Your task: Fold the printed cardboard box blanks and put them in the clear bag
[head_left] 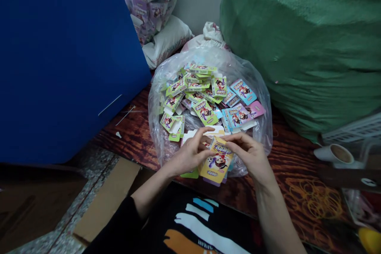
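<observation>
Between my two hands is a small yellow card box (218, 162) with a cartoon girl printed on it. My left hand (192, 152) grips its left side, thumb on the front face. At the box's upper right edge, the fingers of my right hand (245, 149) pinch the card near the top flap. Other flat cartons, one green and one purple at their edges, show partly behind the yellow one. Just beyond my hands a clear plastic bag (160, 147) lies open, holding many small boxes; a green box (205, 112) and a blue box (243, 91) are among them.
A blue panel (65, 63) stands at the left and a big green sack (306, 43) at the right. Behind are a white sack (171, 39) and another filled bag (151, 4). Rubber bands (320, 200) and a cup (335, 153) sit at the right; cardboard (107, 198) lies lower left.
</observation>
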The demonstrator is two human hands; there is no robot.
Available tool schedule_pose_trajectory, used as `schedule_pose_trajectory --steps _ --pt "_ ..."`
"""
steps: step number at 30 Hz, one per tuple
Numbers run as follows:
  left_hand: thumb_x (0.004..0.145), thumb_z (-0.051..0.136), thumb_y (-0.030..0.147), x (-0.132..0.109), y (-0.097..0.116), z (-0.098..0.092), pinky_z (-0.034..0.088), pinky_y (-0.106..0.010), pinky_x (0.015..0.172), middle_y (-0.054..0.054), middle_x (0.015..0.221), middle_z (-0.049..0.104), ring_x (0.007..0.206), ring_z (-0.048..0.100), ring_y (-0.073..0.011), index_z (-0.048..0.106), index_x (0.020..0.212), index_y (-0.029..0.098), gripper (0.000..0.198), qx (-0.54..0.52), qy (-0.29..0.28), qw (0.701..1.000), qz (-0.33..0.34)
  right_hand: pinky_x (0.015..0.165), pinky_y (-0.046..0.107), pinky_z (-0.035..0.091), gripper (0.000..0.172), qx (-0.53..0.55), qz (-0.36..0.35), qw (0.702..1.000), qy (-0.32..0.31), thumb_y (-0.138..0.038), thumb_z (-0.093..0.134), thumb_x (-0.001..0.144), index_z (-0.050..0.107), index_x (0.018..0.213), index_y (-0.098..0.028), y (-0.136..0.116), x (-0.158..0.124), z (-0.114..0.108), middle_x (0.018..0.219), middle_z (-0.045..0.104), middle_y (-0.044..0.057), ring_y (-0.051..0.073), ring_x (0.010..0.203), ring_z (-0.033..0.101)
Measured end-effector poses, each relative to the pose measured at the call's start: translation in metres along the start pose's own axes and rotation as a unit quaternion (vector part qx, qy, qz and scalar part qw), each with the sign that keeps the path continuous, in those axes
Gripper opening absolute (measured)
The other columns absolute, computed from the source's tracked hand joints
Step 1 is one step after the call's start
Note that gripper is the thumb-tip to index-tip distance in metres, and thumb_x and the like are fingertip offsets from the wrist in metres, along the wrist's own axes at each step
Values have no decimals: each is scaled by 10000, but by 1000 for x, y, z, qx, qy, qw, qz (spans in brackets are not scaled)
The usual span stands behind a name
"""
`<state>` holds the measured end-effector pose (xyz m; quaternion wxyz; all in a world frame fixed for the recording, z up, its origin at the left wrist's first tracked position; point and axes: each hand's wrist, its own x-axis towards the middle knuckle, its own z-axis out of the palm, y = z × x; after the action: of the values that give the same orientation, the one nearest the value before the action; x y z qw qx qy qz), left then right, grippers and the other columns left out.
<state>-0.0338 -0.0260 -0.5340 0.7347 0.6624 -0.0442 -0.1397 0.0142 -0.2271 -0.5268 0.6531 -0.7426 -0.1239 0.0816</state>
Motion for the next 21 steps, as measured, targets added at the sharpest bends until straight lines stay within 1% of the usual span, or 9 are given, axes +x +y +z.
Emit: schedule_pose_trajectory --steps 3,5,7,10,12,14,16,19,21 --pt "856 726 247 0 0 -1 441 -211 587 -28 995 629 698 614 -110 438 1413 243 627 26 -23 999 -1 573 256 525 331 25 46 998 26 -504 848 701 746 756 -194 4 0 2 700 721 31 157 621 639" --pt "852 733 241 0 0 -1 454 -214 604 -26 1007 627 709 619 -109 438 1435 256 654 25 -34 999 2 539 244 505 347 32 54 997 37 -514 854 689 737 719 -189 3 0 1 661 704 24 143 577 616" --pt "859 724 233 1 -2 -1 460 -212 610 -23 1007 627 721 627 -112 425 1464 272 676 18 -45 999 5 532 246 508 343 16 46 999 25 -515 858 680 744 691 -192 0 0 -3 651 711 27 149 572 623" --pt "874 704 236 1 -7 -1 471 -215 622 -32 1027 633 736 629 -116 421 1482 273 672 7 -48 999 4 603 285 566 313 -23 28 999 -25 -517 821 730 799 733 -206 -2 -1 -11 754 773 61 197 677 696" --pt "885 691 248 0 -9 -1 475 -222 635 -40 1041 637 732 622 -115 420 1485 263 658 2 -33 999 4 711 327 606 300 -35 20 998 -48 -512 789 775 836 864 -230 0 -5 -15 907 808 80 235 820 741" --pt "900 674 266 -1 -8 -2 491 -242 668 -52 1075 650 753 625 -126 427 1486 259 636 5 -23 1000 9 800 359 616 306 -42 11 998 -47 -494 781 795 835 985 -260 4 -11 -17 1028 808 79 252 929 750" --pt "911 657 271 -3 -5 -3 522 -288 772 -72 1142 671 878 651 -170 513 1425 239 535 33 -34 999 26 824 366 617 279 -50 -1 998 -48 -464 783 804 830 1005 -278 6 -18 -18 1048 805 71 250 948 750" --pt "910 656 266 -5 -1 -4 498 -349 970 -85 1198 693 1100 636 -230 669 1215 195 313 83 -66 993 54 793 338 614 208 -53 -2 994 -96 -430 779 816 835 934 -269 3 -25 -17 976 804 66 234 897 748" --pt "915 660 311 -4 0 -4 513 -337 949 -91 1184 698 1091 647 -231 676 1194 185 307 60 -63 995 40 737 316 607 221 -49 20 992 -113 -437 792 801 829 908 -248 1 -20 -17 948 797 67 224 849 737"
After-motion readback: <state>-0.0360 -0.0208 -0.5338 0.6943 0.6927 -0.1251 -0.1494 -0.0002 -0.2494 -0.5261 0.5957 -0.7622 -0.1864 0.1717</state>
